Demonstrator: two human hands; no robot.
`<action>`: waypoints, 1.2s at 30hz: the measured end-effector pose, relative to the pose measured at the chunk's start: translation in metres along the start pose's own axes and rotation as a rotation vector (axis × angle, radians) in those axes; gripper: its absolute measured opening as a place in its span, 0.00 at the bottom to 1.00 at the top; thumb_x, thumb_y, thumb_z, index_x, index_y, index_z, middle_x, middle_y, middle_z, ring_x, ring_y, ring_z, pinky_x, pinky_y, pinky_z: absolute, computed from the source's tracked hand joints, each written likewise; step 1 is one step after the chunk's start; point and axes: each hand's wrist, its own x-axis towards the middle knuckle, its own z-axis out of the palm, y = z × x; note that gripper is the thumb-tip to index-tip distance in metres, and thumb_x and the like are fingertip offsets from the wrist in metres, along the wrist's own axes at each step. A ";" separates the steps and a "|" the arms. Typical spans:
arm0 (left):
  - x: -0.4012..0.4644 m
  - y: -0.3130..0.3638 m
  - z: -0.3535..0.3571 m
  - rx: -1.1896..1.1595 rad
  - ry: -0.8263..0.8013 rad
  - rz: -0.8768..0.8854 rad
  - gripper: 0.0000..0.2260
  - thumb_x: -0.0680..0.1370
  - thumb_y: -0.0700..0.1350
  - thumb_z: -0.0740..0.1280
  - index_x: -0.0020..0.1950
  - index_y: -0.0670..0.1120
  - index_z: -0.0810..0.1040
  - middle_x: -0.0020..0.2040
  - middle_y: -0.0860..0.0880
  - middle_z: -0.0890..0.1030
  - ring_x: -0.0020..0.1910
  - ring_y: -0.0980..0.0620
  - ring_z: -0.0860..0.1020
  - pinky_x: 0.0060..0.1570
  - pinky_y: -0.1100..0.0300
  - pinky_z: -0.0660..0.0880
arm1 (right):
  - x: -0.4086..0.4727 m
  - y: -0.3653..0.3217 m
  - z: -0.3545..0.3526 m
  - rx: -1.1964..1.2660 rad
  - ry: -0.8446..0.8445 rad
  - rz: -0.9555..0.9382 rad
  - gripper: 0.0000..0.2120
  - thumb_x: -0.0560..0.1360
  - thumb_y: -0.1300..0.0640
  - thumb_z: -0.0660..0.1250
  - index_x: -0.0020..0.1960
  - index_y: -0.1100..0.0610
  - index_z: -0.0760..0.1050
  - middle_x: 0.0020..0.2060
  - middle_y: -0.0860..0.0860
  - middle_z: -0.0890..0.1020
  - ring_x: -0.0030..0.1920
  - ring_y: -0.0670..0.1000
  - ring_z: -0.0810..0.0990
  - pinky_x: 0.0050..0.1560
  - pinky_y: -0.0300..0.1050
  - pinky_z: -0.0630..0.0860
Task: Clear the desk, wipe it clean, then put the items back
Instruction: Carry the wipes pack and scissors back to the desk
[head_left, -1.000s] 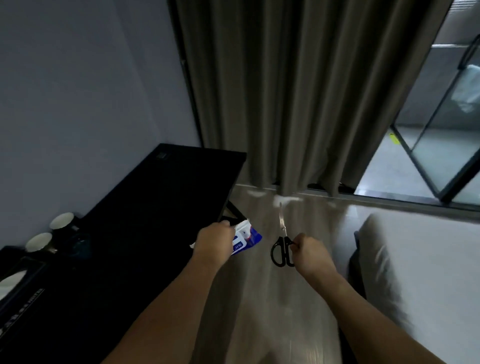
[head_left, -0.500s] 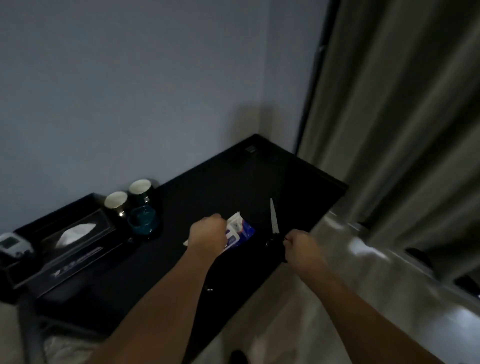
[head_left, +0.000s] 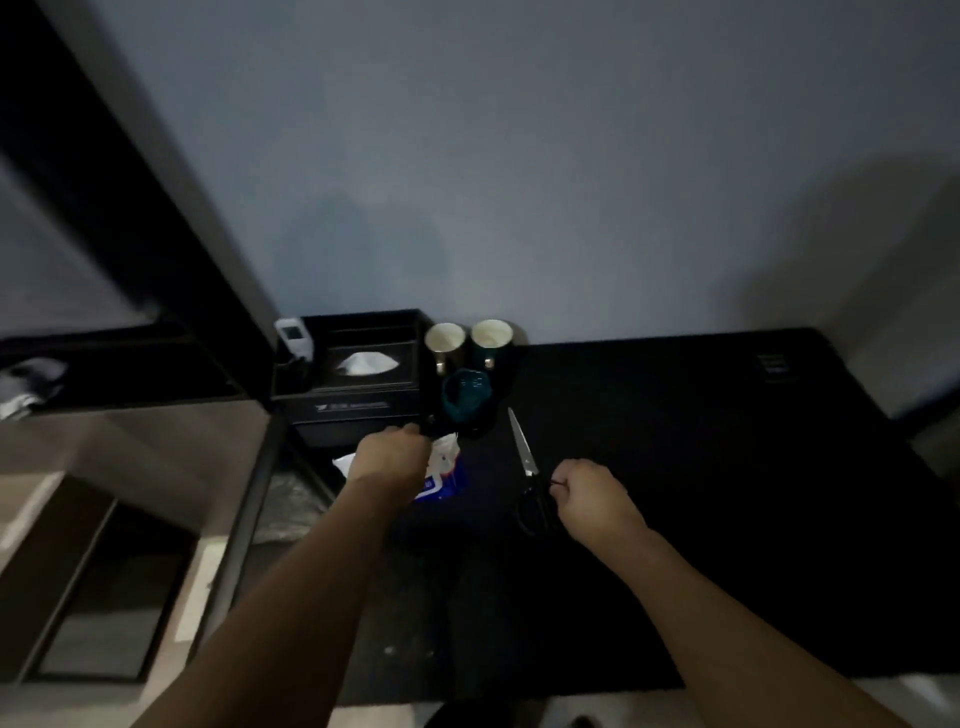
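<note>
A black desk (head_left: 727, 493) stands against the grey wall. My left hand (head_left: 387, 454) grips a blue and white pack of wet wipes (head_left: 444, 475) low over the desk's left part, just in front of the black tissue box (head_left: 358, 384). My right hand (head_left: 592, 499) holds black-handled scissors (head_left: 527, 470) by the handles, blades pointing away toward the wall. Whether the pack or the scissors touch the desk I cannot tell.
Two dark mugs with pale insides (head_left: 445, 340) (head_left: 491, 338) stand at the back, a teal cup (head_left: 465, 395) in front of them. A small white device (head_left: 293, 338) sits left of the tissue box. A lower surface (head_left: 130, 447) lies to the left.
The view has swung from the curtain and window round to the desk. Both hands, still holding the wipes pack and scissors, now hang over the desk near the tissue box and cups.
</note>
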 end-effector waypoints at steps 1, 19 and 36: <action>-0.001 -0.013 0.003 0.007 -0.018 -0.032 0.13 0.77 0.42 0.63 0.61 0.48 0.77 0.58 0.48 0.76 0.58 0.47 0.76 0.52 0.52 0.75 | 0.011 -0.007 0.004 -0.028 -0.031 -0.031 0.08 0.80 0.57 0.59 0.51 0.57 0.76 0.49 0.51 0.76 0.46 0.50 0.77 0.48 0.47 0.77; 0.112 -0.123 0.130 -0.221 -0.134 -0.238 0.25 0.79 0.54 0.61 0.75 0.51 0.59 0.76 0.44 0.58 0.74 0.42 0.58 0.71 0.43 0.59 | 0.179 -0.071 0.117 -0.340 -0.411 -0.242 0.07 0.80 0.59 0.59 0.52 0.59 0.76 0.52 0.54 0.75 0.50 0.52 0.76 0.48 0.45 0.74; 0.134 -0.149 0.173 -0.586 -0.100 -0.775 0.35 0.79 0.59 0.61 0.78 0.47 0.49 0.78 0.41 0.49 0.76 0.38 0.48 0.73 0.40 0.54 | 0.224 -0.097 0.152 -0.318 -0.265 -0.088 0.12 0.80 0.60 0.61 0.63 0.54 0.71 0.63 0.53 0.71 0.53 0.55 0.80 0.44 0.44 0.74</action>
